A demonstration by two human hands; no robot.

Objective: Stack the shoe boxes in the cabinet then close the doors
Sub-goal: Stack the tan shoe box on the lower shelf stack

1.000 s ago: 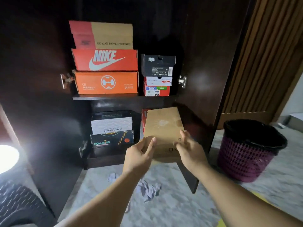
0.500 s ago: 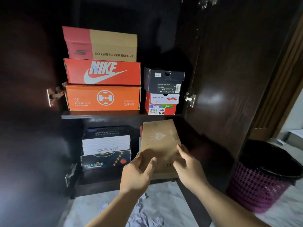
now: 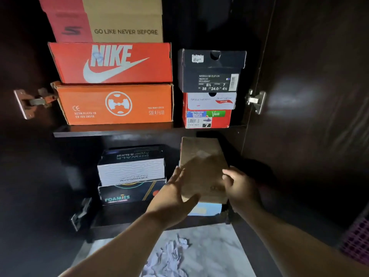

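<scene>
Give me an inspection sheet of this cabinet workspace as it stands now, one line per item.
Surface: dark upper shelf carries two stacks of shoe boxes; lower compartment holds two more.
Job's things: brown box lies on top of the lower right stack, above a pale blue box; cabinet doors open.
Clutter: crumpled white paper on the marble floor.
Hands: left hand lies with straight fingers on the brown box's left side; right hand grips its right edge.
Cables: nothing seen.
Surroundings: purple basket at the right edge; door hinges visible.
</scene>
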